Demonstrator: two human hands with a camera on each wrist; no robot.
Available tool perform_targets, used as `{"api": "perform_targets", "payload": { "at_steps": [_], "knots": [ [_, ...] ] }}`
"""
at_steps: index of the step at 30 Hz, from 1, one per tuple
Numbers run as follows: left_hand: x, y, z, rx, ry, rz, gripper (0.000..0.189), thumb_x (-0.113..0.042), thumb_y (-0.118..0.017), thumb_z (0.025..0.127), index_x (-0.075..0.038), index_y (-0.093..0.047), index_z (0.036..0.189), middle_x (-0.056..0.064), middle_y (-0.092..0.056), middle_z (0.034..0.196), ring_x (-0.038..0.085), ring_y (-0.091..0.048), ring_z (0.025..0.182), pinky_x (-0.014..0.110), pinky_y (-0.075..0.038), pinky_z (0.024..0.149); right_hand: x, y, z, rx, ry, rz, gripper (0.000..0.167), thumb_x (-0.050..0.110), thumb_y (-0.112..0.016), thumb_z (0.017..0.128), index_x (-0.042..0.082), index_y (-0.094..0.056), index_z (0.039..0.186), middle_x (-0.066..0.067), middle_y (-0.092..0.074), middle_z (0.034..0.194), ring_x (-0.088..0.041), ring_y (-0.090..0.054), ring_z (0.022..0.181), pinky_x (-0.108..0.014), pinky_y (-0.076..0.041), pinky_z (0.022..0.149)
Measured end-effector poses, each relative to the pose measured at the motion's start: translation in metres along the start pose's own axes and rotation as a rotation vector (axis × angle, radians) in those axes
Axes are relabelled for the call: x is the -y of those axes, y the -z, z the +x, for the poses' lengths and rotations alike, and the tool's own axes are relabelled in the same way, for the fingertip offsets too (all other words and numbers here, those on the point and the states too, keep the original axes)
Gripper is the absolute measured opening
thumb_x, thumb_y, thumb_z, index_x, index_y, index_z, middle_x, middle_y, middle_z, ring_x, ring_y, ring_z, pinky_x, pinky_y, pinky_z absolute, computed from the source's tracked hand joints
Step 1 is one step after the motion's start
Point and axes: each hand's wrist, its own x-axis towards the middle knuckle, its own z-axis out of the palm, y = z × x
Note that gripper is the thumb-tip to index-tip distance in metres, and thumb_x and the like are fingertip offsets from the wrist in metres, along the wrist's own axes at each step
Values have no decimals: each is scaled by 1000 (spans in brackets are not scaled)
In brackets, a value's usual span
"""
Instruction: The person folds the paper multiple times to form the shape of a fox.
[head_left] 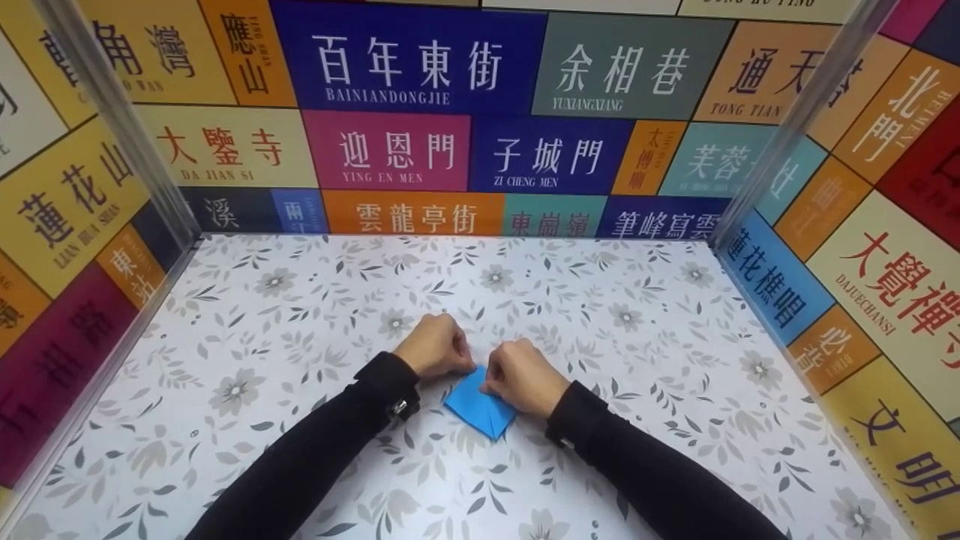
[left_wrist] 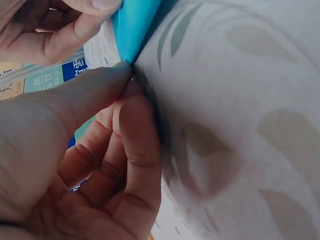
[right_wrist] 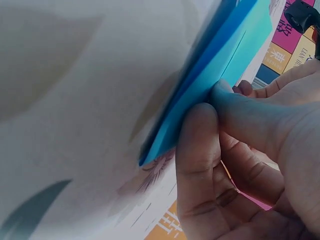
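Note:
A small folded sheet of blue paper (head_left: 474, 405) lies on the table, its near end coming to a point with a crease line beside it. My left hand (head_left: 439, 346) pinches the far corner of the paper between thumb and index finger. In the left wrist view that blue corner (left_wrist: 134, 30) narrows down to the thumb tip. My right hand (head_left: 525, 377) pinches the paper's right edge with thumb and index finger. Layered folds of the paper (right_wrist: 200, 100) show in the right wrist view. The hands are close together, and the right one hides part of the sheet.
The tabletop (head_left: 300, 352) has a white covering with grey flowers and leaves. Panels of coloured tiles with Chinese lettering stand at the back (head_left: 420, 150), left (head_left: 67, 247) and right (head_left: 862, 262), joined by clear corner strips.

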Motion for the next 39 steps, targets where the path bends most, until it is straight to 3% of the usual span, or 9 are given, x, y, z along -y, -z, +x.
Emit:
{"api": "perform_targets", "payload": {
  "at_steps": [5, 13, 27, 34, 39],
  "knots": [
    [-1, 2, -3, 9, -22, 41, 15, -18, -101, 88, -12, -90, 80, 1, -85, 76, 12, -68, 70, 34, -64, 79, 0, 0, 0, -13, 16, -2, 20, 3, -97, 88, 5, -80, 77, -4, -77, 69, -4, -55, 61, -22, -49, 58],
    [0, 7, -11, 62, 0, 51, 14, -14, -100, 85, -10, -89, 78, 1, -84, 74, 9, -63, 65, 25, -57, 70, 1, 1, 1, -5, 9, -20, 20, 5, -98, 88, 5, -81, 77, -5, -79, 71, -8, -59, 62, -25, -52, 59],
    [2, 15, -26, 152, 30, -12, 15, -9, -101, 85, -8, -87, 78, -2, -79, 68, 9, -61, 59, 21, -49, 60, 1, 0, 2, -6, 19, -27, 20, 5, -98, 88, 4, -80, 78, -6, -78, 70, -8, -58, 60, -25, -51, 58],
    [5, 18, -37, 139, -89, 20, 14, -5, -99, 82, -5, -86, 77, 4, -81, 69, 5, -56, 59, 19, -47, 60, 0, -1, 1, -27, 53, -51, 21, 5, -99, 87, 4, -81, 77, -6, -79, 70, -12, -61, 62, -27, -52, 61],
    [6, 19, -46, 133, -105, 38, 11, -2, -95, 82, -6, -86, 77, 4, -80, 68, 3, -56, 57, 18, -48, 59, -1, -1, 0, -33, 51, -51, 21, 5, -99, 87, 4, -81, 77, -7, -79, 71, -15, -63, 62, -28, -53, 61]
  ]
}}
